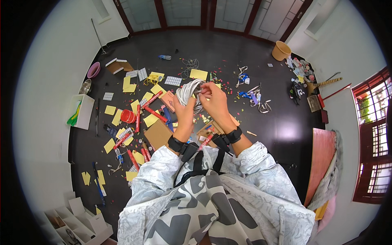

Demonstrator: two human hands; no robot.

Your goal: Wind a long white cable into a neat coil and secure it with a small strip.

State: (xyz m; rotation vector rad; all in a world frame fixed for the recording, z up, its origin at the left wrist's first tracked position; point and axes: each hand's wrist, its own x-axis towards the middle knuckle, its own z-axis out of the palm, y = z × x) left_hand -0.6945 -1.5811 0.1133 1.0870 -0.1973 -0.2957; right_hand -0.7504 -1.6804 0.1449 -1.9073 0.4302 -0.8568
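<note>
A thick coil of white-grey cable (pixel 187 92) is held up in front of me, above the littered floor. My left hand (pixel 183 111) grips the coil from its lower left side, thumb across the strands. At the coil's right side, my right hand (pixel 214 99) pinches part of the cable between thumb and fingertips. Beneath the hands lie a pinkish-orange box (pixel 168 101), a brown cardboard box (pixel 158 134) and an open cardboard tray (pixel 211 128). Several red tubes (pixel 154 114) lie to the left.
Yellow paper sheets (pixel 198 74) and coloured scraps litter the dark floor (pixel 263 92). Blue lanyards (pixel 243 78) lie to the right. Another cable tangle (pixel 191 65) sits beyond the coil. A red round container (pixel 128 116) and a white bin (pixel 82 111) are left; a tan bucket (pixel 280 51) stands far right.
</note>
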